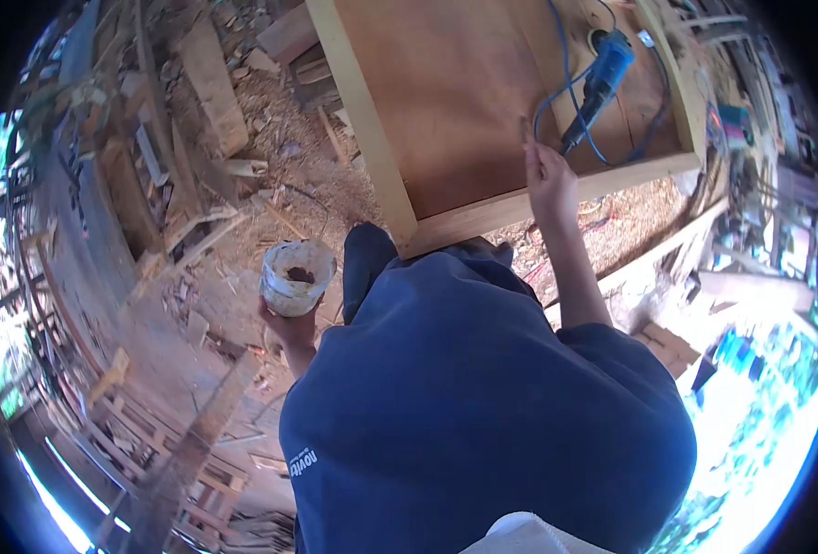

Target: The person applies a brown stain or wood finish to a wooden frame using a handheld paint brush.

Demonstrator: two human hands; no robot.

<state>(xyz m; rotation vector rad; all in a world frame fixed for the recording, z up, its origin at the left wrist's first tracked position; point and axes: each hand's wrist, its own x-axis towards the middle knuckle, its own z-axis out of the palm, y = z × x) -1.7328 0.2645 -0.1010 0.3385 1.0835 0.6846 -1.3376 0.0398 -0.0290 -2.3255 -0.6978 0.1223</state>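
Note:
My left hand is closed around a white plastic tub with a smeared rim. Some brown matter lies at the bottom of the tub. Over the near edge of a wooden box frame, my right hand pinches a thin brown stick-like piece, too small to name surely. The frame has pale rails around a reddish-brown panel. A blue angle grinder with a dark body lies inside it, just beyond my right hand.
A blue cord loops around the grinder. Sawdust and wood chips cover the ground. Planks and offcuts lie to the left, and a long beam is at the lower left. More timber lies at the right.

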